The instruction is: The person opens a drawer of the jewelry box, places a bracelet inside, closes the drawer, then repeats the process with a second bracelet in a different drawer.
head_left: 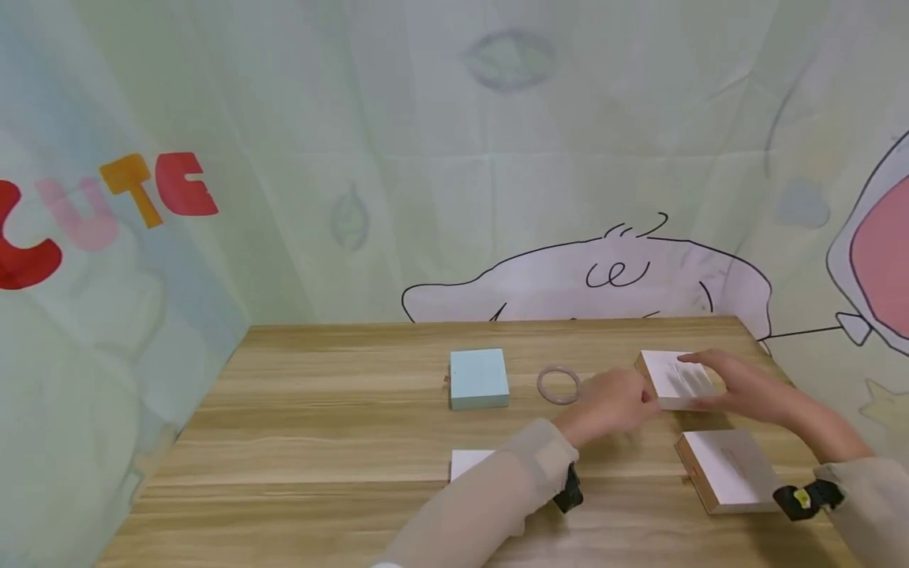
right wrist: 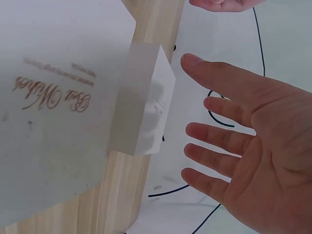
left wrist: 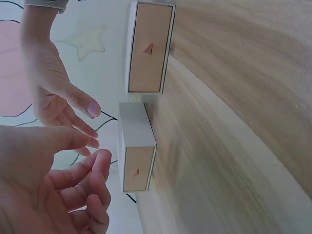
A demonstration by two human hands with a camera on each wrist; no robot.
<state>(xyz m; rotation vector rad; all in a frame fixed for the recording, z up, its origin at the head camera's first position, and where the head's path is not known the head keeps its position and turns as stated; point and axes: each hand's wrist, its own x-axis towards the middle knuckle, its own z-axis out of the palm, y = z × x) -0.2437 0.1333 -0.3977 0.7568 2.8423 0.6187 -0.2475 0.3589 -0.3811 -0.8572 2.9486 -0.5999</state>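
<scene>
In the head view a white drawer box [head_left: 671, 377] lies at the far right of the table. My right hand [head_left: 746, 388] is over its right side, thumb and fingers spread; in the right wrist view the hand [right wrist: 258, 131] appears apart from the box [right wrist: 146, 105]. At the box's left hovers my left hand [head_left: 614, 404], fingers loosely bent. The left wrist view shows that hand [left wrist: 53, 180] with nothing in its grasp, and the box's tan drawer front [left wrist: 138, 169] with a small brown tab. A pale ring-shaped bangle [head_left: 561, 402] lies left of the left hand.
Nearer me, below the right forearm, lies another white box [head_left: 735, 469], printed "Best Wishes" on top. A light blue box [head_left: 479, 379] sits left of the bangle. My left sleeve partly covers a further white box [head_left: 469, 461]. A printed curtain [head_left: 319, 158] hangs behind the wooden table.
</scene>
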